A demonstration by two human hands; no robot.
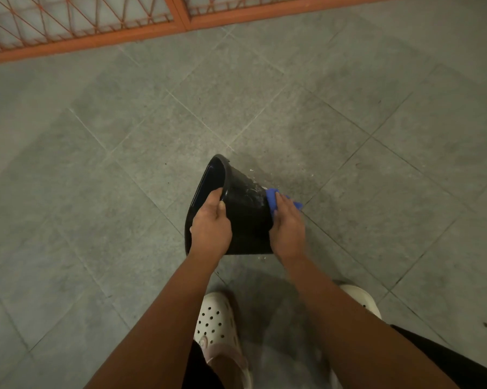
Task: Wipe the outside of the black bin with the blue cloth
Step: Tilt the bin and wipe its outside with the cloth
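The black bin (243, 209) lies tipped on its side on the grey tiled floor, its open mouth turned to the left and its narrow base to the right. My left hand (210, 228) grips the rim at the near side of the mouth, fingers curled inside. My right hand (287, 223) presses the blue cloth (273, 199) against the bin's outer wall near the base. White soapy streaks show on the wall beside the cloth. Most of the cloth is hidden under my fingers.
An orange metal gate (163, 23) with a lattice runs along the top edge. My feet in white perforated clogs (218, 324) stand just below the bin. Small wet specks (257, 171) dot the tiles beside the bin's base.
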